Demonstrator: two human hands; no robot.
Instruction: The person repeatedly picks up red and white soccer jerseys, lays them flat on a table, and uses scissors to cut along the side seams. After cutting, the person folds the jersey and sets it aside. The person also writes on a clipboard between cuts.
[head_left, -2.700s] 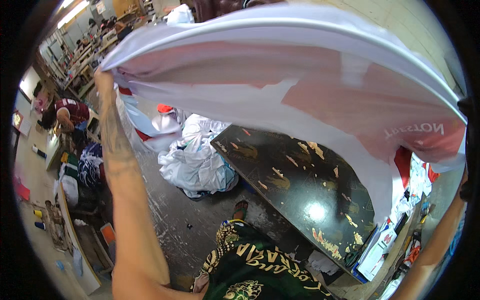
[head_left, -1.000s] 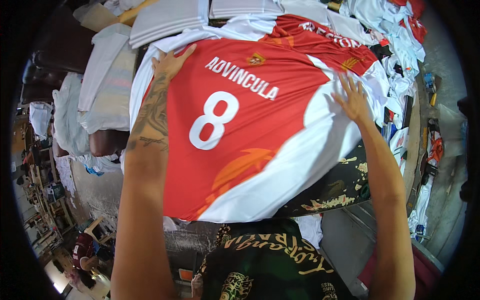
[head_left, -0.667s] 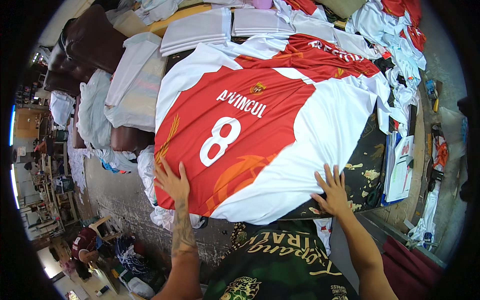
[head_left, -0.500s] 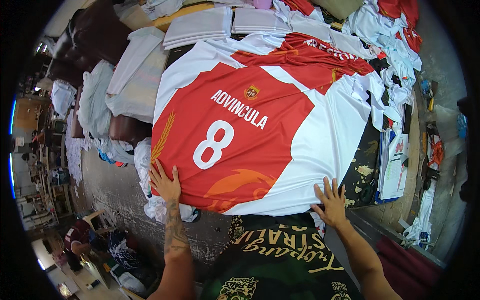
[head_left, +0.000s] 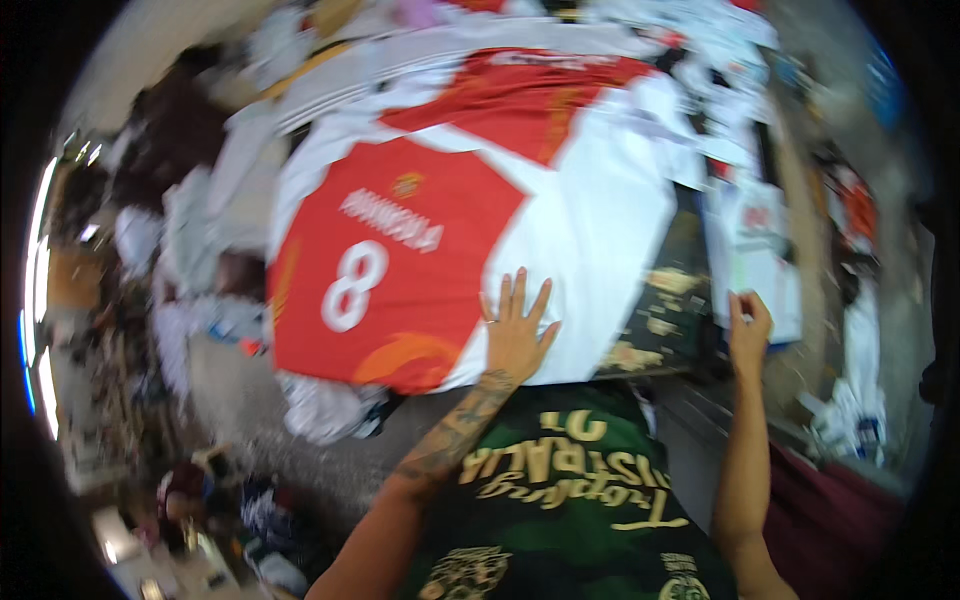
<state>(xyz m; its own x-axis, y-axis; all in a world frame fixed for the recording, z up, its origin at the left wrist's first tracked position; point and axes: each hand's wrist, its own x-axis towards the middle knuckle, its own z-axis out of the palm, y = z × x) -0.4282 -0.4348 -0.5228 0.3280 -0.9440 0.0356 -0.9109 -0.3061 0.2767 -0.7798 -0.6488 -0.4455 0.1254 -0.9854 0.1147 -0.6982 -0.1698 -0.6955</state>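
A printed fabric panel (head_left: 420, 310), red with white lettering and a crest, lies spread over white cloth (head_left: 605, 250) on the table. Flat on the cloth, my left hand (head_left: 515, 335) rests with fingers spread where the red meets the white, near the front edge. My right hand (head_left: 750, 325) is off the cloth, over the front part of a stack of papers (head_left: 775, 240) at the right. Its fingers are curled into a pinch; blur hides whatever may be between them. Another red printed piece (head_left: 535, 105) lies behind the first.
Dark, worn tabletop (head_left: 670, 285) shows between cloth and papers. White folded fabric (head_left: 345, 75) lines the far side. Loose white garments (head_left: 735, 115) pile up at the far right. A white cloth bundle (head_left: 325, 405) sits by the front left. Dark brown seating (head_left: 165, 130) stands at the left.
My left hand has moved right from the red panel's left edge to its right border. My right hand has left the white cloth, gone right to the papers and closed. The view has shifted.
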